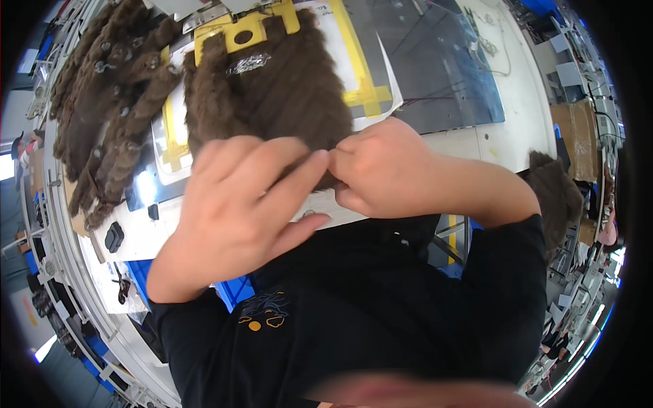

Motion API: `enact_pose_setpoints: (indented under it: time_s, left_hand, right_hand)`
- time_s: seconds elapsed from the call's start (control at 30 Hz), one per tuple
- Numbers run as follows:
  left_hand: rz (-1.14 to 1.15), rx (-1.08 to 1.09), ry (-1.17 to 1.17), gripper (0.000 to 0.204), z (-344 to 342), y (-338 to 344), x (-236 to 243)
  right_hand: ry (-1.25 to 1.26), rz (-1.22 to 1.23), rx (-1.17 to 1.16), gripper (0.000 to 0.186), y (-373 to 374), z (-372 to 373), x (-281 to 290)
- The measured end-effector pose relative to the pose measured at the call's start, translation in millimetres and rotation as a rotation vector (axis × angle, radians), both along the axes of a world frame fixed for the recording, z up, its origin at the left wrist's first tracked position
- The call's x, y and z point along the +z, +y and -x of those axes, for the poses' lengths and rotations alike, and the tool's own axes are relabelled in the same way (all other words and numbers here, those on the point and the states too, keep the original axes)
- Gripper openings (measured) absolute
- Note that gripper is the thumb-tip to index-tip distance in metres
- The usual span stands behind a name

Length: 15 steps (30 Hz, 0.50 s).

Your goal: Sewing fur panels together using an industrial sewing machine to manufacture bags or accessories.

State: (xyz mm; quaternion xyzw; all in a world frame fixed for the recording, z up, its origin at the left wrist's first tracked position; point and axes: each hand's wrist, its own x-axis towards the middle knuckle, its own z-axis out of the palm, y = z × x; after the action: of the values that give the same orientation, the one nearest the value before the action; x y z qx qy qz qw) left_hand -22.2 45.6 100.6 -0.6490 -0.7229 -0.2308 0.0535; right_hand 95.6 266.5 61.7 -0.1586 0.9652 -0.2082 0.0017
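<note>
Head view, and the brown fur panel (286, 102) sits in the thick of it, just below the yellow plate (228, 30) with the round hole, two narrow tabs reaching up to that plate. Deep, dark pile here, slanting ridges across the broad part, and a crinkled silvery patch (248, 64) glinting right under the plate's hole.

Both hands work at the panel's near edge, below the plate. Left hand (235, 207): fingers bent and parted, index stretched out to meet the right hand's bunched fingertips. Right hand (384, 166): curled tight. Is something pinched where they meet? Cannot tell.

Now the edges! The panel's right side drops from beside the plate along a white sheet bordered with yellow tape (371, 100); its lower edge is partly covered by the hands.

Best room lies right of the plate, where a dark glossy sheet (442, 85) spreads flat, white tabletop (524, 102) beyond it. Left of the plate it's tight: a heap of brown fur (112, 102) dotted with shiny bits crowds in. Well below and left of the plate, a small black object (114, 236) sits near the table's edge.
</note>
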Motion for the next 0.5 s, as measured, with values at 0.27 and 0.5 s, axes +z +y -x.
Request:
enact_pose_setpoints:
  time_s: [0.27,0.5]
  left_hand:
    - [0.130,-0.210,-0.514,0.035,32.8,53.0,-27.7]
    - [-0.145,-0.138,-0.529,0.027,39.9,47.8,-54.1]
  right_hand:
    - [0.100,0.046,-0.088,0.018,29.9,-10.5,23.3]
    - [0.073,0.837,-0.329,0.035,24.6,5.1,8.0]
